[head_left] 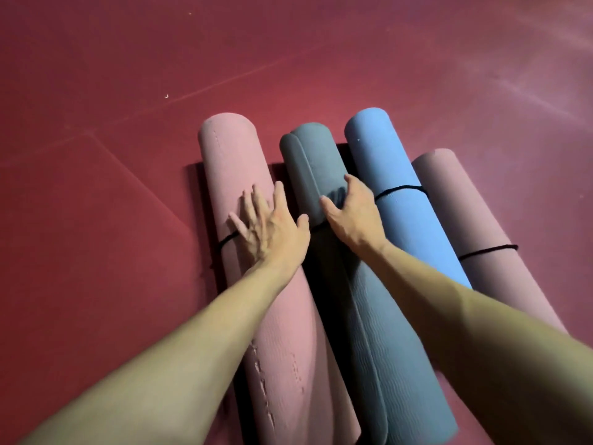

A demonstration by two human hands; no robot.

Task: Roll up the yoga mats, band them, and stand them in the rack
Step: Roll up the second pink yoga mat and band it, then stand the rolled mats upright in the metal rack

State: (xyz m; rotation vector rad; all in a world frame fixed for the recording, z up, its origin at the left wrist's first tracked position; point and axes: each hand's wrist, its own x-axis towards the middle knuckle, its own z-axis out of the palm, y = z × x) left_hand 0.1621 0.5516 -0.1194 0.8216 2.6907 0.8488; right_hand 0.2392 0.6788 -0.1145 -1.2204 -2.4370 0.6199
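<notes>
both hands busy: left hand [272, 229] lies splayed on the pink mat [237, 168], right hand [349, 213] clutches the grey mat [308, 155], best kept squeezed tight under those fingers.

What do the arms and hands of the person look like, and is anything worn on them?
Both are bare. The left hand and right hand have no gloves and no visible rings. The left forearm and right forearm show no sleeves, and neither wrist carries a watch or bracelet. The light is dim, so small details may be lost.
</notes>
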